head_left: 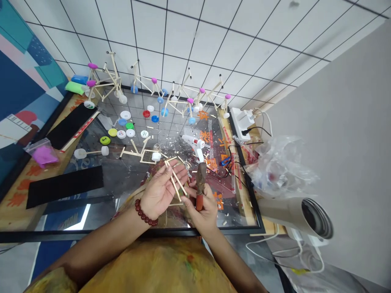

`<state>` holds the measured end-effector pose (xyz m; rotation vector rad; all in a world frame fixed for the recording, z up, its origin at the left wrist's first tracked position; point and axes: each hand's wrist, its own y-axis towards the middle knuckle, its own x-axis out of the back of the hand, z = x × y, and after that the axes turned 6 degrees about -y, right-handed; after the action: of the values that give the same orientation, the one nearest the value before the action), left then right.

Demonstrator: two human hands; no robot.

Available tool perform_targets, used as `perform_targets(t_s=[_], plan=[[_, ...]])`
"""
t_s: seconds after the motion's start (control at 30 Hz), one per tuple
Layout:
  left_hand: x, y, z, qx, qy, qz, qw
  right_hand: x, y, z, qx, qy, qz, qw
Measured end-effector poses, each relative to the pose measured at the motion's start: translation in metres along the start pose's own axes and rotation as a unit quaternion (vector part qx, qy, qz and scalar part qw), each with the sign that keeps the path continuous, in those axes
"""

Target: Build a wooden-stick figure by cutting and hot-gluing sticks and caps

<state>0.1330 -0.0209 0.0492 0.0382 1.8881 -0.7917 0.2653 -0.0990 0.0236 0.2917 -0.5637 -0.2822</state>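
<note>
I am holding the thin wooden sticks above the near side of the table, in the left hand. Its palm is facing up, its thumb is pinching the sticks near their far ends, and its other fingers are spreading loosely behind them. The sticks are forming a narrow V; whether they are joined at the top, I cannot tell. The right hand is wrapping its fingers around the pliers, whose head is pointing away from me. Its thumb is resting just beside the sticks' near ends, but I cannot tell whether it is touching them.

To handle this well, I would be firming the left thumb's pinch so the sticks are not rolling, and be lining their ends up evenly. I would also be keeping the left fingertips clear of the pliers, and be minding the white glue gun, which is lying just beyond, since its nozzle may be hot.
</note>
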Motion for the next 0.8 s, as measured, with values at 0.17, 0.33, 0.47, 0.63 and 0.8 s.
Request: perform_targets(t_s=[0.17,0.33,0.47,0.63,0.8], plan=[[-0.001,0.002,-0.006,-0.020,0.013,-0.005,1.000,0.000,-0.004,-0.006,-0.075,0.043,-0.005,0.996],[0.002,0.002,-0.004,-0.018,0.035,-0.003,0.999,-0.003,-0.003,-0.011,-0.128,0.059,-0.018,0.990],[0.005,0.001,0.001,-0.027,0.035,0.007,0.999,-0.006,0.001,-0.009,-0.133,0.067,-0.002,0.989],[0.004,0.000,0.004,-0.024,0.036,0.013,0.999,-0.011,0.004,-0.005,-0.132,0.075,0.007,0.988],[0.002,0.000,0.004,-0.023,0.044,0.011,0.999,-0.011,0.007,-0.004,-0.139,0.075,0.011,0.987]])
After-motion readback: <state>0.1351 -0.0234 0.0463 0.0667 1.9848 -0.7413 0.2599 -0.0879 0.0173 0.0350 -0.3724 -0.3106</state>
